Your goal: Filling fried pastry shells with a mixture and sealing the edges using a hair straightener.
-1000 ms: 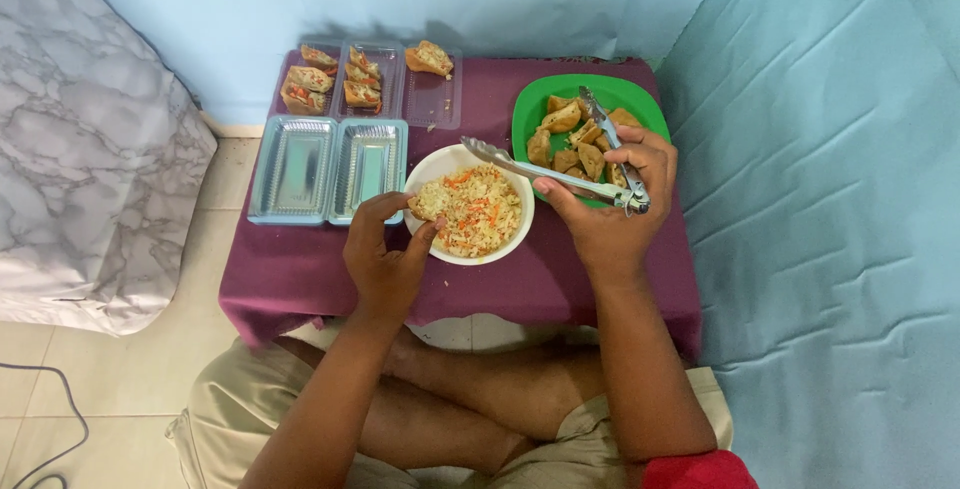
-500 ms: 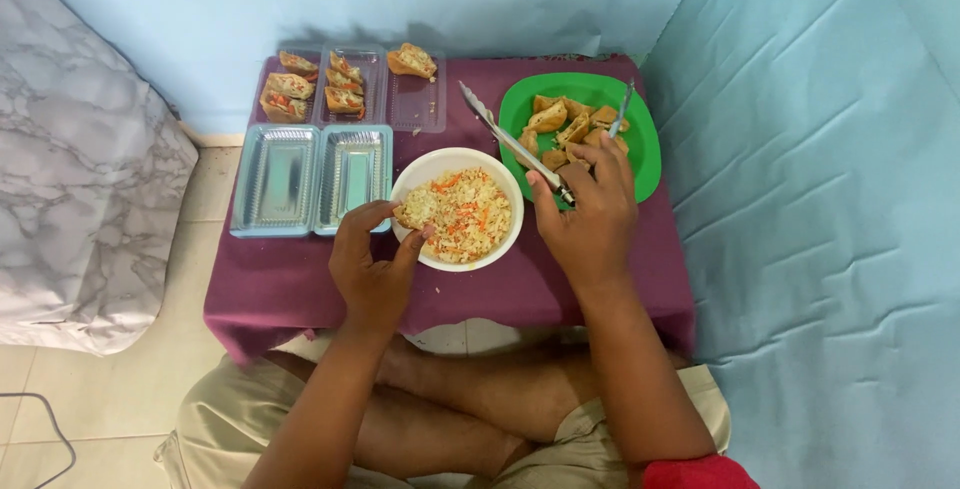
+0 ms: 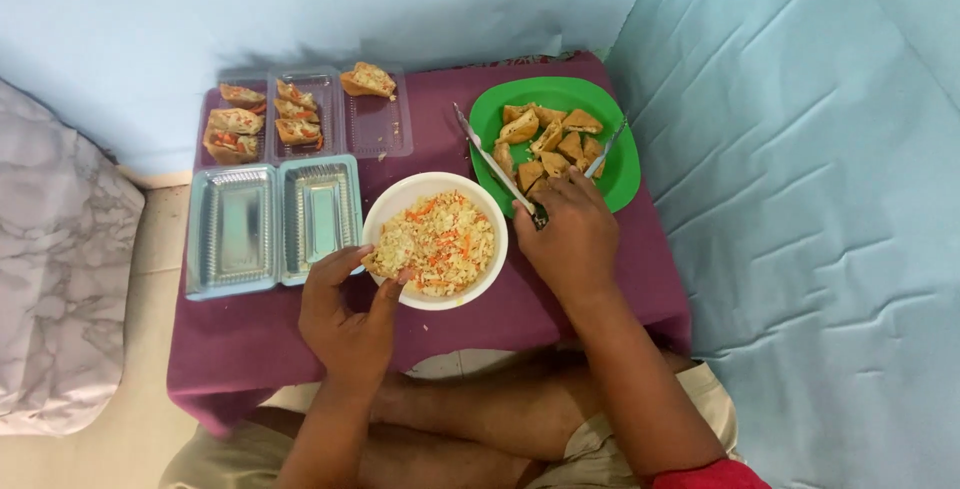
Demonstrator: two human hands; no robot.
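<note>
A stuffed tofu piece (image 3: 388, 252) is pinched between thumb and fingers of the left hand (image 3: 348, 311), held over the left rim of the white bowl (image 3: 392, 207) of shredded vegetable filling (image 3: 447, 242). Metal tongs (image 3: 497, 163) are gripped by the right hand (image 3: 568, 236), fingers clenched around the handle end at the edge of the green plate (image 3: 622, 171); the tips are pointed away, up past the plate's left rim. Fried tofu pieces (image 3: 545, 137) are piled on that plate. Two empty clear plastic containers (image 3: 272, 219) are laid open left of the bowl. Filled tofu (image 3: 262, 119) is packed in the containers behind them. Everything is set on a purple tablecloth (image 3: 590, 299).
</note>
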